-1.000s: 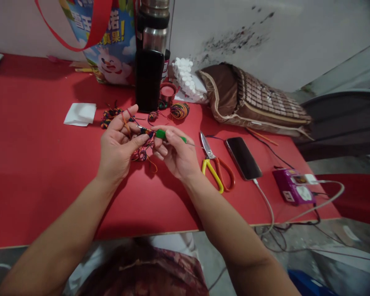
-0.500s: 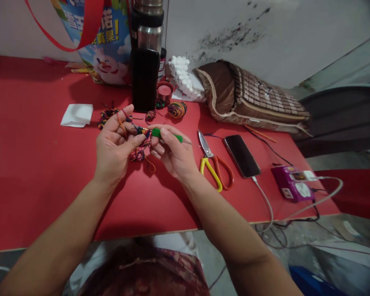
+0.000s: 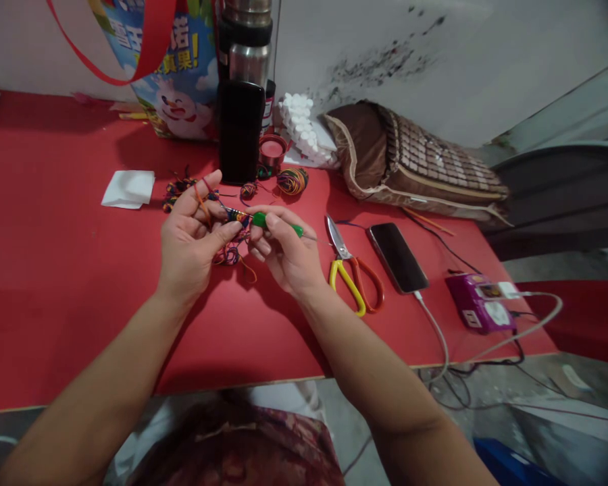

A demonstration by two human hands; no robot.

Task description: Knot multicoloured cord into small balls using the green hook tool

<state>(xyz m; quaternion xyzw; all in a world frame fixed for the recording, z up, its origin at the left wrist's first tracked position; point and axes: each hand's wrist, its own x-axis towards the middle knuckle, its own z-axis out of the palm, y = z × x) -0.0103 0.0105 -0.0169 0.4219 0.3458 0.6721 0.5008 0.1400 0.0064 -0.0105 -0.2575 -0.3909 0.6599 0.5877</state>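
Little has moved: left hand (image 3: 187, 246) pinches multicoloured yarn (image 3: 238, 217), right hand (image 3: 294, 250) grips green-handled hook (image 3: 259, 219).

Over by the wall (image 3: 466, 54), spattered with dark marks, stands a bright shopping bag (image 3: 182, 108) with a cartoon snowman and a red strap (image 3: 155, 44). A steel flask (image 3: 250, 62) is just beside it, and a black slab (image 3: 242, 131) stands upright in front of the flask. Further along sits a brown cushion (image 3: 430, 155). A phone (image 3: 398, 258) lies flat on the red table (image 3: 55, 304), a white cable (image 3: 439, 334) in its end, near a purple box (image 3: 471, 297). Some white paper (image 3: 128, 189) lies over to the left.
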